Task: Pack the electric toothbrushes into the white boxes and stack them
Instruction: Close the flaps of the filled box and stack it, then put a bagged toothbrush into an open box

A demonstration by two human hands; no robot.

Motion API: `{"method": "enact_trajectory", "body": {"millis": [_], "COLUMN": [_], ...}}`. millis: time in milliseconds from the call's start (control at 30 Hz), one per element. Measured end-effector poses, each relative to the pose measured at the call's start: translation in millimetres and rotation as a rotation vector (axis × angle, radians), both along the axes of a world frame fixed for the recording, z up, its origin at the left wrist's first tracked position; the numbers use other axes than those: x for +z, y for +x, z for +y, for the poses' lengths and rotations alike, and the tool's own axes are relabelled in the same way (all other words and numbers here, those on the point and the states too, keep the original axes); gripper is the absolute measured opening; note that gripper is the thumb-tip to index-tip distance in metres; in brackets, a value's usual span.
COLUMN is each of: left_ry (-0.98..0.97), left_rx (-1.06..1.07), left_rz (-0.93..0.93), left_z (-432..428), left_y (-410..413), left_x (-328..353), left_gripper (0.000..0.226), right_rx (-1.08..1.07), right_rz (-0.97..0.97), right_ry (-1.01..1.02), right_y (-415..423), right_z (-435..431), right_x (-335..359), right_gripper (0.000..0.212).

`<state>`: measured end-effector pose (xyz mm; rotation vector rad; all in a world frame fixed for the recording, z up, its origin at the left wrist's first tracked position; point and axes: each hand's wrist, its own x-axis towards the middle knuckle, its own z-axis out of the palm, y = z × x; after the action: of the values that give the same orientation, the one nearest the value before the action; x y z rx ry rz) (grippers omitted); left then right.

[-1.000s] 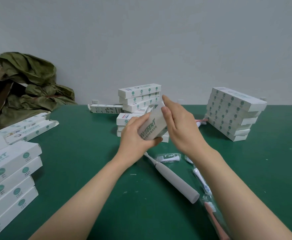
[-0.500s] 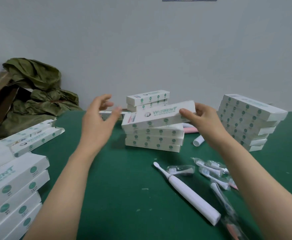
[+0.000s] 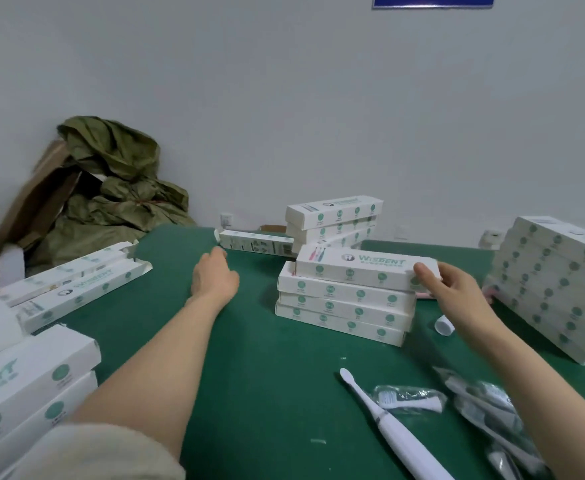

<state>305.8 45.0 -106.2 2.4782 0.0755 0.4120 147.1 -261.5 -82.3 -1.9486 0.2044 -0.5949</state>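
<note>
Atop the middle stack (image 3: 343, 308) of white boxes, Wisdent box (image 3: 356, 270) pinched at its right end by right hand (image 3: 457, 289). Left hand (image 3: 214, 278) relaxed, holding nothing, above green worktop (image 3: 266, 375). White electric toothbrush (image 3: 388, 424) near front edge; grey wall (image 3: 284, 98) behind.

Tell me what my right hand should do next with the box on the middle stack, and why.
Probably nudge the top box leftward until square, then let go. It rests on the stack of three but overhangs their right ends, and only the right hand pinches it; the left hand is away.
</note>
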Motion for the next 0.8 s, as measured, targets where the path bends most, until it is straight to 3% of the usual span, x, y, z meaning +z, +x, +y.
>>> {"method": "enact_trajectory", "body": {"millis": [100,167,500,800], "left_ry": [0.171,0.165,0.519,0.833], "left_rx": [-0.074,-0.158,-0.382,-0.373], "left_rz": [-0.032,-0.043,-0.001,-0.02], "left_z": [-7.4,-16.4,-41.9,-39.3], "left_y": [35.3,58.0,147.9,161.6], "left_x": [15.8,23.2,22.0,3.6], "left_gripper": [0.044,0.042,0.088,0.046], "right_rx": [-0.008,0.003,-0.012,-0.022], "right_rz": [0.02,0.0,0.027,0.027], "right_ry": [0.061,0.113,0.208,0.233], "right_y": [1.2,2.1,9.6,11.0], "right_z": [3.9,8.9,8.6,7.4], "right_x": [-9.1,-10.1,-16.1,-20.9], "right_gripper": [0.017,0.018,0.042,0.04]}}
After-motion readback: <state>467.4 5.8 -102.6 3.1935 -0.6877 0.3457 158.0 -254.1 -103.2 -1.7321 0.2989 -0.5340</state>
